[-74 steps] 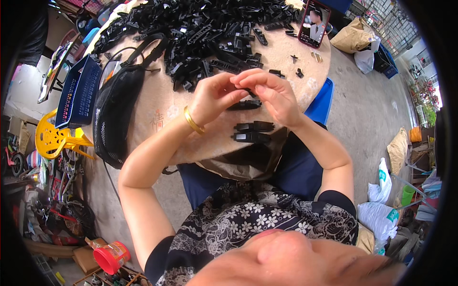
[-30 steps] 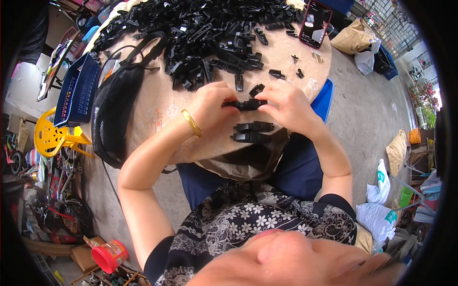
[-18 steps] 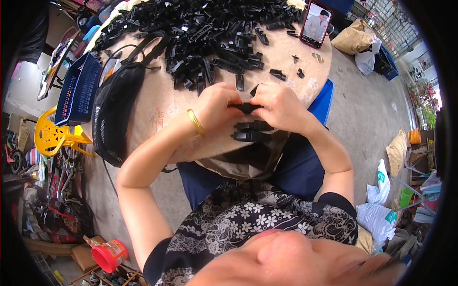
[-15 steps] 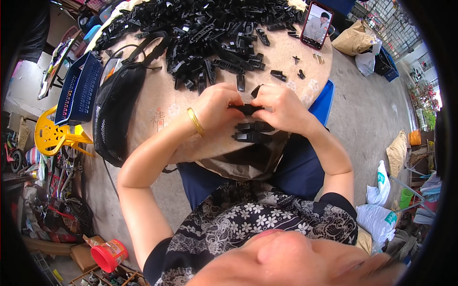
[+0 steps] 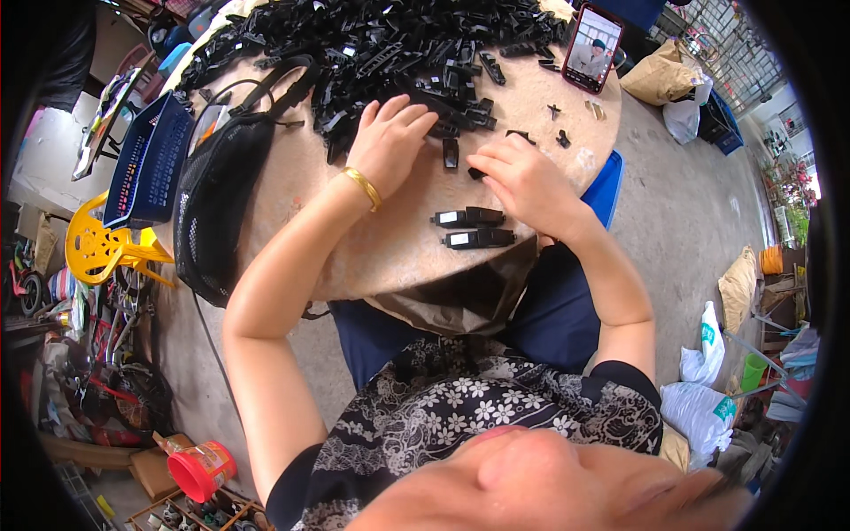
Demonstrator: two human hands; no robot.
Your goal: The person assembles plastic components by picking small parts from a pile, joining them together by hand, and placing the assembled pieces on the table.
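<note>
Probably light and stiff, the mid-frame black parts [image 5: 482, 237] are best pinched by the long sides. Left hand [image 5: 387, 149] spread; right hand [image 5: 529, 183] narrowed, grip can't be told.

Grey floor [image 5: 682, 230] spread around a pale round table [image 5: 398, 243];
a yellow chair [image 5: 88, 261] stood at the left of the frame; a metal grille [image 5: 722, 44] slanted across the upper right; green plants [image 5: 793, 214] and bright light [image 5: 816, 180] showed at the right edge.
</note>
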